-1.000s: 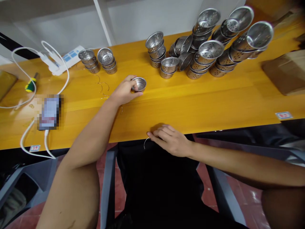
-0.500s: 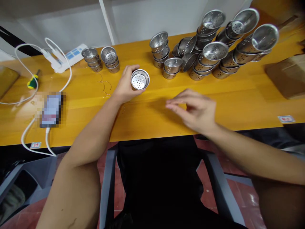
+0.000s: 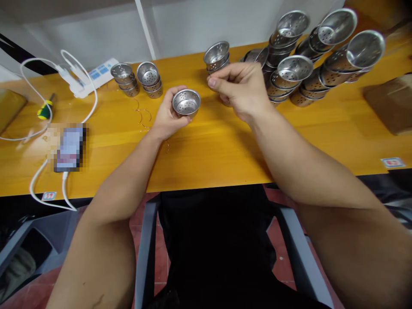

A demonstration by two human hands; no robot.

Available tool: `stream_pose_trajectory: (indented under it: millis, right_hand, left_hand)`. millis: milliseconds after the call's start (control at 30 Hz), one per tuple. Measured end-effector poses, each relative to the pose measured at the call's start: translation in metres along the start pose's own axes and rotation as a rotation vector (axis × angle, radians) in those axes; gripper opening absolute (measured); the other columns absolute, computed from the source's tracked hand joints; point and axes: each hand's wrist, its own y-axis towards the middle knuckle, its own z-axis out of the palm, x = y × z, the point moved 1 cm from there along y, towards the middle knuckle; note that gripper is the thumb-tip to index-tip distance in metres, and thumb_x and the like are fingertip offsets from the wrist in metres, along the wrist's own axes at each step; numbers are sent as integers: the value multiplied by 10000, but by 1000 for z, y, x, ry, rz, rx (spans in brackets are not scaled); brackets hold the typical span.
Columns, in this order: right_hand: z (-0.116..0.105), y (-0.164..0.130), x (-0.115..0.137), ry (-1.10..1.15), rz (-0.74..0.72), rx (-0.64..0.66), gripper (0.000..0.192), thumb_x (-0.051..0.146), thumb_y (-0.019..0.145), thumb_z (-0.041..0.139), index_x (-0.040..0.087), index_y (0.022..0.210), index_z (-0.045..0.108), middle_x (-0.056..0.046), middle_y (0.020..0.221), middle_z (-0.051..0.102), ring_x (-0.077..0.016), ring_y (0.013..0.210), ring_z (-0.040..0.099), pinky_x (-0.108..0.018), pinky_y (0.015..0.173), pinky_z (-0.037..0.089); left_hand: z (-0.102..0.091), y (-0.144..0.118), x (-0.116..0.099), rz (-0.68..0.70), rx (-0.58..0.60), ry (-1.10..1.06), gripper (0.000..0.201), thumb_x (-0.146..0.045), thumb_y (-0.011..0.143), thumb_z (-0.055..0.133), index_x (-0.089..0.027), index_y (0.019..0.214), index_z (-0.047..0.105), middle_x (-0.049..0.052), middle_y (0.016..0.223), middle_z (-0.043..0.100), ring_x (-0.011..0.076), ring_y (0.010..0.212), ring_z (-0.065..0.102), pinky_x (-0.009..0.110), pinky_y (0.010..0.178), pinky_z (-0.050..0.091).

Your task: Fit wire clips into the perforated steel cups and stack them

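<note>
- Across the yellow wooden tabletop (image 3: 212, 159) stood stacks of perforated silver metal cups (image 3: 294, 75).
- Before them, the right hand (image 3: 246, 88) pinched its fingers together; whether on anything, I couldn't tell.
- The left hand (image 3: 167, 118) had its fingers wrapped around a round silver cup (image 3: 186, 103), mouth up, over the tabletop.

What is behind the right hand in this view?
Behind the right hand, the top of a perforated cup stack and part of a tilted cup show. The hand covers their lower parts, so how many are there cannot be seen.
</note>
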Motion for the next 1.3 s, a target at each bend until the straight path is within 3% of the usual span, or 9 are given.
stream_pose_trajectory:
  millis: [133,267,400,533,633,733,967,1100,1300]
  right_hand:
    - [11,-16,-12,68,56,25,520,799,995,1047,324,1021,837,2,807,802,-167,599,571,-375,537,479]
    - [18,-25,-9,40,71,29,648,934,955,1008,335,988,763,17,764,708,-213,615,642,-399,575,569]
    - [19,-25,-9,-25,100,41,697,968,930,998,359,1121,717,7,878,721,-249,728,722,-422,668,667]
    - [19,-27,-10,-25,99,57,628,923,994,959,359,1149,731,3,886,701,-241,701,673,-413,634,651]
    - [22,-31,-11,-13,94,87,631,925,995,968,352,1164,766,2,879,697,-223,669,621,-396,603,609]
    - [24,-34,-11,-65,104,133,552,838,1026,962,342,1223,820,3,865,694,-228,686,623,-395,631,606]
    - [20,-36,-11,-246,-38,135,191,463,1121,877,288,1188,917,-71,1035,857,-284,913,741,-483,899,726]
    - [20,-35,-20,-349,-46,111,170,361,1155,837,262,1257,932,-57,1006,852,-281,914,749,-465,915,728]
    - [25,-35,-33,-327,-95,102,129,200,1101,870,253,1192,945,-25,883,751,-254,811,691,-446,869,699]
  left_hand:
    - [0,0,-7,-59,-49,81,885,-596,932,982,-352,1704,625,156,1673,796,442,1560,842,611,1186,795]
    - [3,0,2,-11,-5,6,921,-695,909,963,-357,1691,611,157,1688,802,432,1541,856,603,1181,804]
    - [5,1,12,12,24,-111,937,-678,815,966,-355,1627,627,139,1636,817,440,1531,858,655,1206,797]
    - [6,-1,7,-100,14,15,780,-535,922,915,-329,1640,691,149,1544,857,456,1472,878,663,1109,827]
    - [5,-2,1,-85,45,29,786,-511,938,876,-314,1678,700,170,1497,875,455,1392,894,647,1041,838]
    - [4,-3,-2,-65,73,17,828,-555,950,842,-330,1726,666,176,1569,862,439,1356,900,645,1028,839]
    - [6,-3,-5,-77,122,0,793,-650,988,878,-359,1691,657,145,1608,834,409,1439,875,653,1190,805]
    - [3,-1,12,-57,137,-96,863,-709,910,945,-334,1629,651,149,1608,789,423,1500,814,652,1235,768]
    - [-3,7,41,68,169,-214,983,-771,782,1094,-293,1517,649,99,1418,761,369,1322,799,657,1271,716]
